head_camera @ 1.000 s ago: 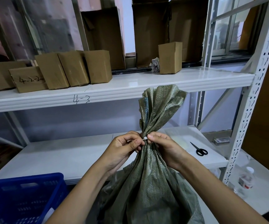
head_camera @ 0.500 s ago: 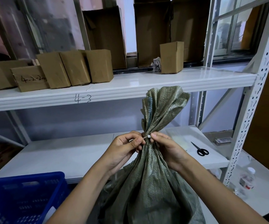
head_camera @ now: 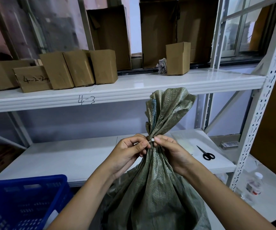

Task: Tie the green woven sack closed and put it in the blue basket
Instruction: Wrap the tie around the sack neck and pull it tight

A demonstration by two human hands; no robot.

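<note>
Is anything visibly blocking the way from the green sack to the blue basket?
Nothing visible does. The green sack stands just right of the blue basket, whose open top shows no obstruction; both hands are at the sack's neck.

"4-3" on shelf edge (head_camera: 85, 99); "4-2-2" on cardboard box (head_camera: 32, 78)

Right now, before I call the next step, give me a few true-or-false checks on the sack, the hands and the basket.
1. Both hands, left hand and right hand, work a white zip tie at the neck of the green sack. True.
2. The sack already lies in the blue basket. False: it stands beside it.
3. Black scissors lie on the lower shelf. True.
4. The sack's mouth hangs open. False: it is gathered tight.
</note>
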